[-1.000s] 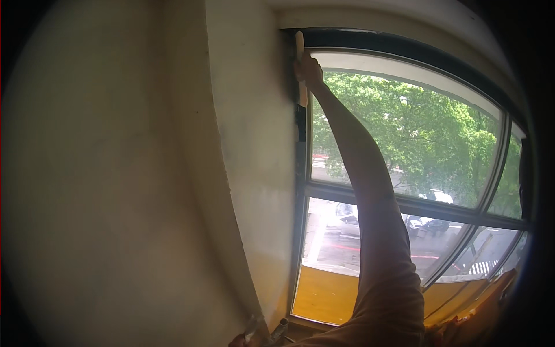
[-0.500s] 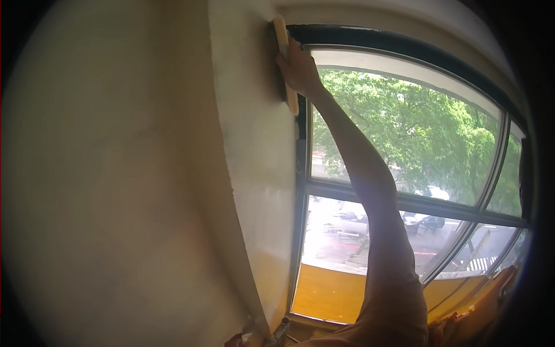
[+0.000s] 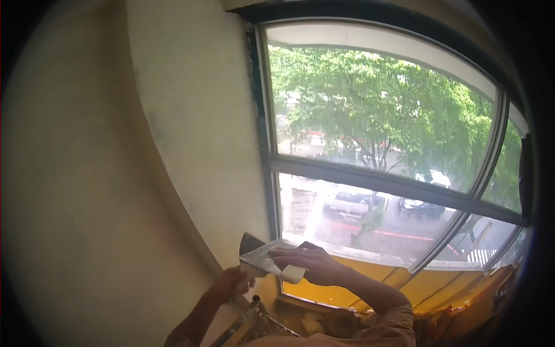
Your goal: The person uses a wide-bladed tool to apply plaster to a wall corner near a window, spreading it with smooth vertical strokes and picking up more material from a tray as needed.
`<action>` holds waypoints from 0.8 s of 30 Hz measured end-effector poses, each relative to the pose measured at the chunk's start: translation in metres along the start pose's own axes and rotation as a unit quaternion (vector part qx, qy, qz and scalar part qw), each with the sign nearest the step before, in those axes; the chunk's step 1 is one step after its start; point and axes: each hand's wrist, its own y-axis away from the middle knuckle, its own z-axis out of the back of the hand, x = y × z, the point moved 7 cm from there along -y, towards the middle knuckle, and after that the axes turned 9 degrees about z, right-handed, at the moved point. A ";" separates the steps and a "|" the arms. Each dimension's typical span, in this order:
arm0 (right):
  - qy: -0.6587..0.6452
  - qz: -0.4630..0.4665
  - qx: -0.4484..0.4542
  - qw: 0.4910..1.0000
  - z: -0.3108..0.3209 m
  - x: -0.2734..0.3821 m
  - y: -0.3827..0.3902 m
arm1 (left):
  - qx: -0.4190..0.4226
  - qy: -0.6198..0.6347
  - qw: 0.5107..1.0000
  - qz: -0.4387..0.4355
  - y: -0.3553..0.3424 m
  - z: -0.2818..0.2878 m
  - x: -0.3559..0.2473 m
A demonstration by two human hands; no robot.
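Observation:
Low in front of me, my right hand [image 3: 312,263] grips a plastering trowel [image 3: 293,274]. It has a pale handle, and its flat plate is tilted up. Some whitish paste [image 3: 267,265] seems to sit on the trowel. My left hand [image 3: 230,284], beside the wall, is closed round what looks like a putty knife. The wide dark blade of this putty knife [image 3: 250,242] meets or overlaps the trowel's plate; its handle is mostly hidden in my fingers. Just left of the window runs a narrow strip of plastered wall [image 3: 196,115].
A large window [image 3: 370,185] with a dark frame fills the right, with trees and parked cars outside. A broad wall [image 3: 69,173] bends in from the left. Below my hands are a dark pole-like end [image 3: 256,299] and cluttered items. An orange-yellow panel [image 3: 329,283] shows through the lower panes.
My right hand has come down from the wall beside the window's top corner with the trowel. My left hand has risen into view with the putty knife. The view has shifted right.

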 end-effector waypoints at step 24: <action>-0.544 -0.239 -0.510 0.622 -0.030 -0.010 0.065 | -0.210 -0.530 0.766 -0.297 -0.035 -0.065 -0.058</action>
